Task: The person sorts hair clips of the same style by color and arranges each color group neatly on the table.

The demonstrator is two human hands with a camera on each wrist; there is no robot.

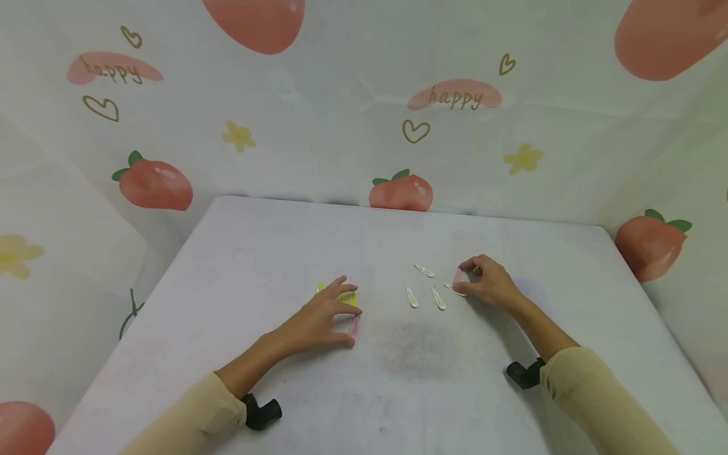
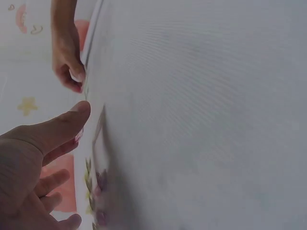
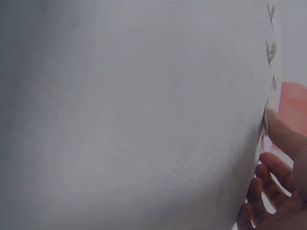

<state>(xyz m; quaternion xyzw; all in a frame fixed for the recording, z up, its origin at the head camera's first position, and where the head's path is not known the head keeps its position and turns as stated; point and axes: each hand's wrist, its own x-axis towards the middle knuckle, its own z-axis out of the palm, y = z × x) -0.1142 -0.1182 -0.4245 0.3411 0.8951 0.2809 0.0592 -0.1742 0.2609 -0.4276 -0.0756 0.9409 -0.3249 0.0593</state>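
Observation:
In the head view my left hand pinches a pink snap hair clip between thumb and index finger, its other fingers spread. Yellow hair clips lie behind that hand, partly hidden by it. The left wrist view shows pink clips on the table near the yellow row. At the right, my right hand holds another pink clip between thumb and index finger. Its thumb tip is right by a white hair clip; whether they touch, I cannot tell.
Other white clips lie on the white tabletop between the hands. A printed cloth with peaches hangs behind the table. Black wrist mounts sit at both cuffs.

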